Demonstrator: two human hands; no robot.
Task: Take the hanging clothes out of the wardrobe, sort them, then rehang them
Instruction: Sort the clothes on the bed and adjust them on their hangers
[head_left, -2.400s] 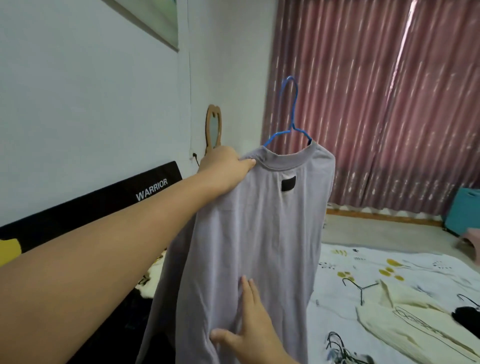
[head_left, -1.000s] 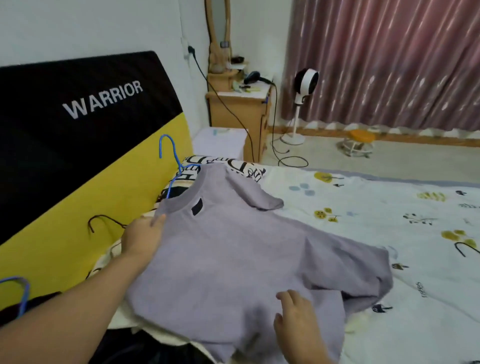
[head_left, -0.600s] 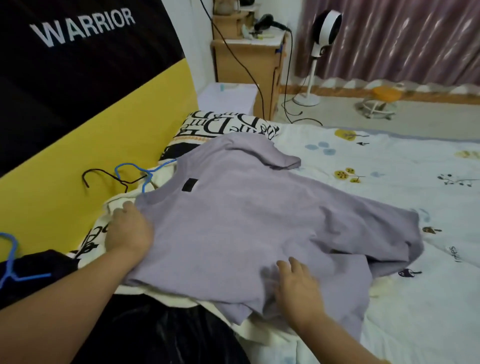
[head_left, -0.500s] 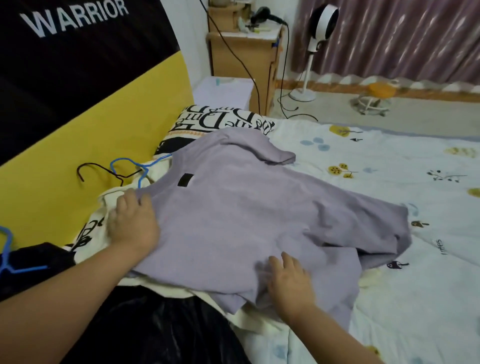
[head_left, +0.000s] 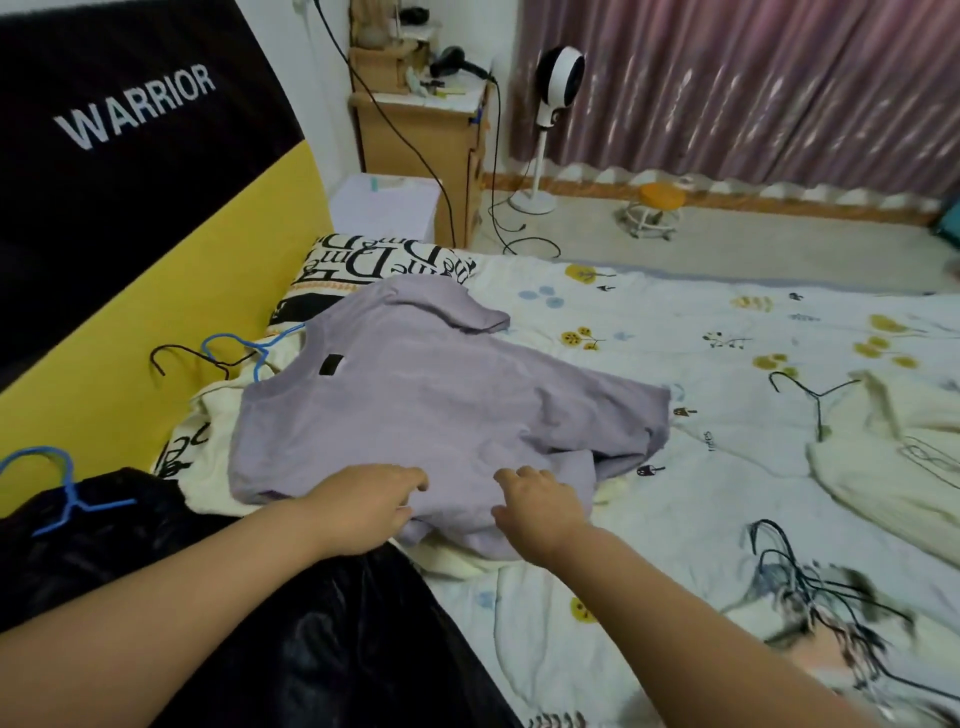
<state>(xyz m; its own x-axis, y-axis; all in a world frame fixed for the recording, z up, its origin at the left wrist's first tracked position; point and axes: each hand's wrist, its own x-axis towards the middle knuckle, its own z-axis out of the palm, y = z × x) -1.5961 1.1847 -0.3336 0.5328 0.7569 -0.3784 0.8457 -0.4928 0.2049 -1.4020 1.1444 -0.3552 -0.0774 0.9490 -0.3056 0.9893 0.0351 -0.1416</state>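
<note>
A blue wire hanger (head_left: 57, 486) lies on a glossy black garment (head_left: 249, 623) at the left. Beside it, the lilac short-sleeved T-shirt (head_left: 436, 410) is spread over a cream garment (head_left: 218, 410) on the bed (head_left: 649, 332), near the yellow headboard (head_left: 156, 291). The left hand (head_left: 366, 501) and right hand (head_left: 537, 504) rest on its hem, close together, fingers loosely bent. Black wire hangers (head_left: 810, 582) are heaped at the right.
</note>
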